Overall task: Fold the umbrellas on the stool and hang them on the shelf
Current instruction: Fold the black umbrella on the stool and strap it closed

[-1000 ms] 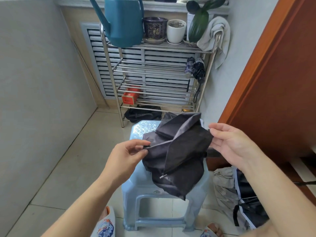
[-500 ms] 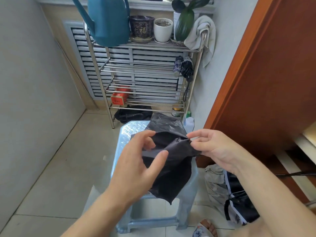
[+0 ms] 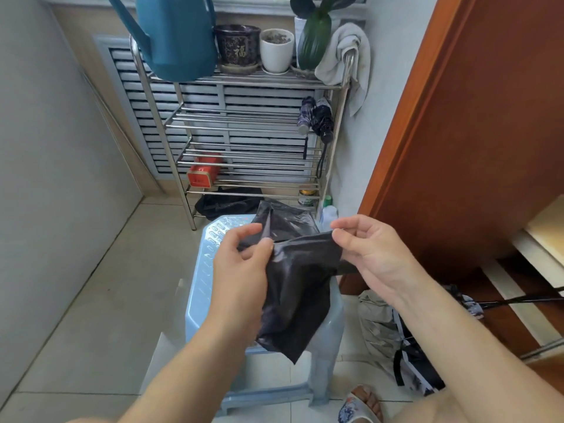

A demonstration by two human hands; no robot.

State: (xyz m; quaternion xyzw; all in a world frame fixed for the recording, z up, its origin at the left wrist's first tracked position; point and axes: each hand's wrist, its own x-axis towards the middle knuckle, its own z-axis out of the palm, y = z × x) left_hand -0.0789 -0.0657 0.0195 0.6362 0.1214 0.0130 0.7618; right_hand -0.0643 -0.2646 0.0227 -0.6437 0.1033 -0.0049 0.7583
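Note:
A black umbrella (image 3: 297, 288) with loose, crumpled canopy hangs above the pale blue plastic stool (image 3: 207, 270). My left hand (image 3: 241, 270) pinches a fold of its fabric on the left. My right hand (image 3: 372, 251) pinches the fabric's upper edge on the right, so the cloth is stretched between both hands. Behind the stool stands the steel shelf (image 3: 244, 129). Two folded umbrellas (image 3: 317, 117) hang by their straps from its right post. Another unfolded umbrella (image 3: 406, 352), grey and black, lies on the floor at the right.
A teal watering can (image 3: 177, 35), plant pots (image 3: 276, 48) and a towel (image 3: 348, 56) sit on the shelf's top tier. A red tin (image 3: 203, 174) is on a lower tier. A brown door (image 3: 476, 126) stands at the right, a wall at the left.
My hands have come closer together, gathering the canopy into a narrower fold. The view has moved nearer to the stool.

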